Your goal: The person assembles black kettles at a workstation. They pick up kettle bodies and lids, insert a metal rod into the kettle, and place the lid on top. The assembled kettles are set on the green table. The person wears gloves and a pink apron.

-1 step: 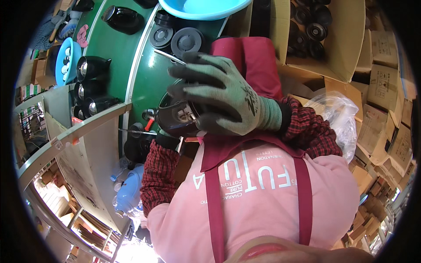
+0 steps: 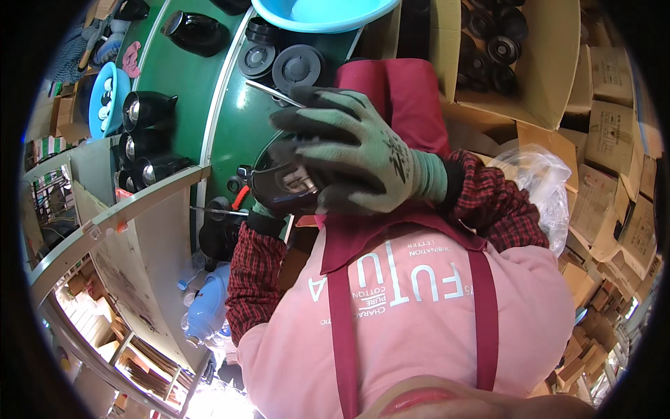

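My right hand (image 2: pixel 356 150), in a pale green glove with dark coated fingers, lies across a glossy black jug (image 2: pixel 276 188). Its fingers bend over the jug's upper side, and the thumb presses near a shiny, silvery patch on it. Against the jug's near left side is my left hand (image 2: pixel 262 209); only a bit of green glove shows at the wrist, and its fingers are hidden behind the jug. Just past my right fingertips lies a thin pale rod (image 2: pixel 269 92). Beside the jug on the left is a small red piece (image 2: pixel 241 197), partly covered.
Round black lids (image 2: pixel 297 68) and a light blue basin (image 2: pixel 328 15) sit on the green work surface (image 2: pixel 185 77). Several black jugs (image 2: pixel 150 108) stand at the left, behind a metal frame (image 2: pixel 115 209). An open carton (image 2: pixel 558 84) with black parts is at the right, near clear plastic (image 2: pixel 537 188).
The jug and my right hand have shifted and turned slightly. My left wrist has moved a little with them, and the red piece shows at a slightly different place.
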Demonstrator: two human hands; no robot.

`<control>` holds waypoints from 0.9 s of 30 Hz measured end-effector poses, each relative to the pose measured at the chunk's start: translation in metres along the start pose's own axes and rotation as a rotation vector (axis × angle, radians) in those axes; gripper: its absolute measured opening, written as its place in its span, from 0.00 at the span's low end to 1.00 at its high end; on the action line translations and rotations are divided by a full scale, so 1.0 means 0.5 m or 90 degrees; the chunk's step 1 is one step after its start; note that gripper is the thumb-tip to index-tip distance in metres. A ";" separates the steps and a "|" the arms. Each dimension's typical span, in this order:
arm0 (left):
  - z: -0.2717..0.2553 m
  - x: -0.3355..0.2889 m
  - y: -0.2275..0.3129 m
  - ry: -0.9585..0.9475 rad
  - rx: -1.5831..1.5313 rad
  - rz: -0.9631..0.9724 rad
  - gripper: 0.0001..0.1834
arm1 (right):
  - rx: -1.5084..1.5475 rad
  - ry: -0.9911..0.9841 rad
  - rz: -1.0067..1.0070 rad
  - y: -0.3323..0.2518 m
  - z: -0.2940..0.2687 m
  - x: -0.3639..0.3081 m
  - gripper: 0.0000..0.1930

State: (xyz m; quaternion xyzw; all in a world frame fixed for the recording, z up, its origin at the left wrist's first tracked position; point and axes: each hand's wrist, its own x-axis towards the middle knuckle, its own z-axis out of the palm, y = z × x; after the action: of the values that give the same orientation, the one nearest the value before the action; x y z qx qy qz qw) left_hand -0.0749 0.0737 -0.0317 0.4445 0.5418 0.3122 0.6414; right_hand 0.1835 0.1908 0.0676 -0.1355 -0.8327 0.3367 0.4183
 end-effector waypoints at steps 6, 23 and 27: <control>-0.034 0.015 0.132 0.235 0.104 0.240 0.29 | 0.863 0.157 0.650 0.138 0.016 -0.070 0.31; -0.023 -0.005 0.149 0.205 0.033 0.268 0.23 | 0.593 0.118 0.530 0.131 -0.023 -0.066 0.40; 0.005 0.037 -0.045 0.300 0.116 0.149 0.25 | 0.389 0.156 0.287 0.003 0.017 -0.044 0.47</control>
State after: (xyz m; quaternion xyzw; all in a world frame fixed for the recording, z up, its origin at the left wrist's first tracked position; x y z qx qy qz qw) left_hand -0.0703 0.0805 -0.0598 0.4752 0.6464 0.4292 0.4149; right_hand 0.1903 0.1768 0.0498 -0.2229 -0.5877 0.6337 0.4510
